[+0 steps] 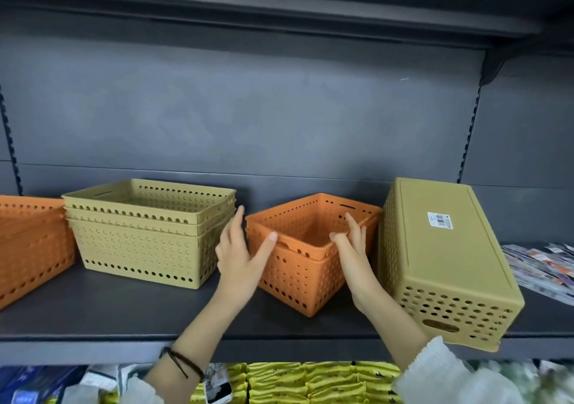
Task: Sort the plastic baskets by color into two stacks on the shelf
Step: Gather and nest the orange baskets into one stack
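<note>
Your right fingers pinch the orange pair's rim, left fingers spread beside it. Left: tan stack done; right: tan basket unsorted.

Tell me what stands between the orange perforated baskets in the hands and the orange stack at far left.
The stack of tan perforated plastic baskets sits on the shelf directly between the held orange perforated baskets and the orange stack, so they must pass over or in front.
</note>
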A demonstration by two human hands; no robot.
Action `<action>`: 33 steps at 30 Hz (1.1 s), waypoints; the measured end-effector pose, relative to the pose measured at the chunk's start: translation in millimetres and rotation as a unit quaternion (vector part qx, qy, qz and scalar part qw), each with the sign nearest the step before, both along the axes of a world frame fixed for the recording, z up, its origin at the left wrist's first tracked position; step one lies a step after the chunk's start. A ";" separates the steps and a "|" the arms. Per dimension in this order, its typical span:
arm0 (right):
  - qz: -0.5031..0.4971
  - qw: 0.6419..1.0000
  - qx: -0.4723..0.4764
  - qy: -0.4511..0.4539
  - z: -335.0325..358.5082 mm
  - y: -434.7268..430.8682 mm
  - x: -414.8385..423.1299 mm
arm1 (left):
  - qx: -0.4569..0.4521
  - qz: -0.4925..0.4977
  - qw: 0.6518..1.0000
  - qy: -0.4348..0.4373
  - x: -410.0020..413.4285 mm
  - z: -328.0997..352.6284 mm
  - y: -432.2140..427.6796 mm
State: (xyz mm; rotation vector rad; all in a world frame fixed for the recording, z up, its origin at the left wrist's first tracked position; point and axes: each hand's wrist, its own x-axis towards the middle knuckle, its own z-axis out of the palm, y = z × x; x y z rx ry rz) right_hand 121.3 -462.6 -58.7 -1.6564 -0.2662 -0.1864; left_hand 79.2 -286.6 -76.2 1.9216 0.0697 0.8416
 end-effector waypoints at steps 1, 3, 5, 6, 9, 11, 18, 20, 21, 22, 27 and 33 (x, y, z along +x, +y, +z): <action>0.001 1.000 0.007 -0.001 -0.5 -1.4 -0.5 | -0.037 -0.023 0.999 0.021 3.5 -1.8 6.5; -0.002 1.000 0.024 0.003 -3.9 -2.9 -2.4 | -0.098 -0.101 0.989 0.055 4.2 -2.1 13.8; -0.013 0.999 0.043 0.002 -8.4 -3.1 -4.8 | -0.123 -0.181 0.973 0.078 -0.1 0.2 13.4; -0.014 0.998 0.054 0.001 -10.2 -3.2 -6.0 | -0.123 -0.199 0.968 0.087 -2.5 1.0 11.5; 0.022 0.996 0.087 0.018 -9.2 -0.9 -11.1 | -0.139 -0.196 0.968 0.076 -7.9 2.7 7.2; 0.032 0.992 0.112 0.037 -5.0 -0.1 -10.1 | -0.153 -0.192 0.967 0.062 -9.2 7.5 6.1; 0.093 0.977 0.185 -0.048 28.7 3.1 -5.0 | -0.156 -0.181 0.971 -0.025 -24.2 50.1 10.1; 0.102 0.968 0.212 -0.088 45.0 8.5 -11.7 | -0.159 -0.189 0.968 -0.054 -36.1 62.7 13.8; 0.109 0.964 0.222 -0.102 53.8 12.4 -15.6 | -0.156 -0.191 0.967 -0.068 -42.4 69.7 16.6; 0.117 0.959 0.231 -0.116 62.2 17.6 -20.4 | -0.154 -0.194 0.966 -0.081 -49.8 77.2 20.3; 0.156 0.941 0.259 -0.151 97.2 58.3 -52.7 | -0.122 -0.201 0.965 -0.118 -95.9 111.7 58.4; 0.215 0.930 0.268 -0.129 119.5 151.1 -91.0 | -0.052 -0.184 0.973 -0.132 -173.8 128.0 156.8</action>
